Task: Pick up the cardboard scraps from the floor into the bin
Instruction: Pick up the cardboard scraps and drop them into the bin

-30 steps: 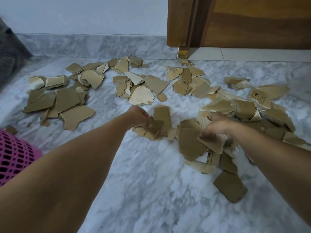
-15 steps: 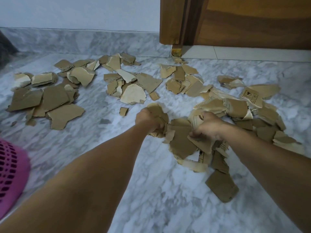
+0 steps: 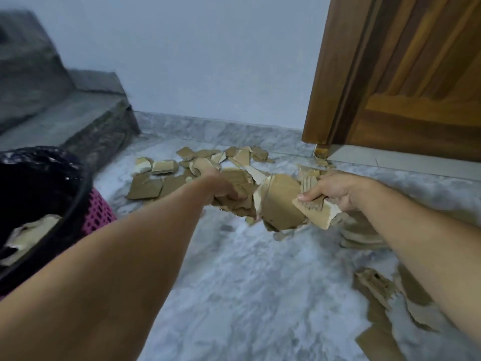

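Note:
My left hand (image 3: 221, 187) grips a bunch of brown cardboard scraps (image 3: 242, 204) above the marble floor. My right hand (image 3: 330, 190) pinches another bundle of cardboard scraps (image 3: 281, 201), thumb on top, level with the left hand. Both bundles hang in the air and touch in the middle. More scraps (image 3: 161, 183) lie on the floor behind my hands, and others (image 3: 377, 285) lie at the lower right under my right forearm. The pink bin (image 3: 97, 212) with a black liner (image 3: 39, 175) stands at the left and holds some scraps (image 3: 28, 233).
A grey stone step (image 3: 73, 121) rises at the back left beside the bin. A wooden door (image 3: 406, 82) and its frame stand at the back right. The white wall and marble skirting close off the far side.
Both hands have lifted their cardboard bundles off the floor. My view has swung left and up, bringing the bin's open top and the step into sight.

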{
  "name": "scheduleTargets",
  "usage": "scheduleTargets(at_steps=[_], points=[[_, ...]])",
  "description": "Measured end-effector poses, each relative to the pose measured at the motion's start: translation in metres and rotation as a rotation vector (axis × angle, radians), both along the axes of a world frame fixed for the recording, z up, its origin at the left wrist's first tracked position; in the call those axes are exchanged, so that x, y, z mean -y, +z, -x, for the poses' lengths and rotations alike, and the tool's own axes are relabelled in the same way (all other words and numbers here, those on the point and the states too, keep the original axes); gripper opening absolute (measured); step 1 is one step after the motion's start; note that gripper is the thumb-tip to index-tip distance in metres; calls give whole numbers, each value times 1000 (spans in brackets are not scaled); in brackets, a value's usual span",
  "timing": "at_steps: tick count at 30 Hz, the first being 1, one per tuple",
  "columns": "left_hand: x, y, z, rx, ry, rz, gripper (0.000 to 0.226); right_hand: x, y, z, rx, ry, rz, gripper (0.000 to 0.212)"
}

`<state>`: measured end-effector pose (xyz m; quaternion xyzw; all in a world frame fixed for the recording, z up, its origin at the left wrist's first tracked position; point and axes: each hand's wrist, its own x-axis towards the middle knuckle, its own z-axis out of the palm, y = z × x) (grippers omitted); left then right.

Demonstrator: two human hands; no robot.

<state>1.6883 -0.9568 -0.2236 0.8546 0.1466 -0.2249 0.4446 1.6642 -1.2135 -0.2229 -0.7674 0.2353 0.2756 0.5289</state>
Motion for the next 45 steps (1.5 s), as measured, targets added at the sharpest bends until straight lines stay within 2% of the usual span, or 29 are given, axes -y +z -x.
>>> scheduleTargets(at_steps=[3, 4, 6, 7, 9, 11, 15, 17, 18, 21, 24, 26, 29, 31, 32, 33, 34, 36, 37, 39, 42, 45], points=[[-50, 53, 3, 60, 26, -46, 59, -42, 41, -24, 26, 55, -41, 127], [-65, 70, 3, 67, 39, -53, 56, -57, 57, -29, 29, 88, -39, 117], [-108, 107, 9, 99, 114, -53, 56, -101, 99, -32, 58, 168, -57, 73], [-125, 121, 13, 113, 143, -51, 57, -117, 115, -33, 81, 184, -62, 71], [-161, 148, 23, 153, 195, -52, 54, -150, 139, -49, 118, 250, -27, 106], [-203, 171, 41, 187, 259, -65, 52, -187, 143, -92, 165, 349, -39, 121], [-271, 197, 76, 187, 357, -138, 56, -269, 172, -113, 184, 452, -20, 108], [-300, 204, 95, 183, 404, -175, 46, -314, 183, -104, 181, 511, -71, 96], [-315, 204, 105, 174, 421, -195, 38, -339, 186, -98, 169, 530, -95, 89], [-350, 193, 125, 149, 462, -251, 30, -397, 197, -53, 158, 545, -111, 91], [-378, 169, 138, 135, 499, -294, 22, -440, 180, -14, 208, 546, -147, 50], [-388, 149, 145, 119, 524, -288, 15, -457, 158, 2, 211, 547, -162, 38], [-402, 120, 151, 120, 536, -273, 18, -467, 128, 14, 320, 548, -50, 41], [-409, 108, 157, 199, 542, -452, 17, -466, 115, 15, 452, 590, 93, 57], [-412, 104, 160, 239, 542, -581, 14, -465, 112, 14, 545, 598, 183, 57], [-415, 99, 163, 270, 534, -697, 18, -462, 111, 13, 636, 592, 265, 48], [-416, 94, 167, 260, 532, -776, 33, -459, 111, 12, 705, 570, 337, 35], [-418, 83, 172, 156, 582, -730, 60, -450, 110, 17, 780, 534, 478, 15], [-419, 78, 173, 122, 596, -676, 65, -446, 108, 20, 777, 550, 545, 10], [-419, 74, 174, 110, 590, -637, 63, -438, 101, 26, 707, 620, 627, 9], [-413, 77, 176, 140, 581, -637, 50, -423, 92, 30, 652, 662, 640, 34], [-395, 79, 177, 136, 535, -644, 41, -399, 92, 35, 671, 601, 630, 41]])
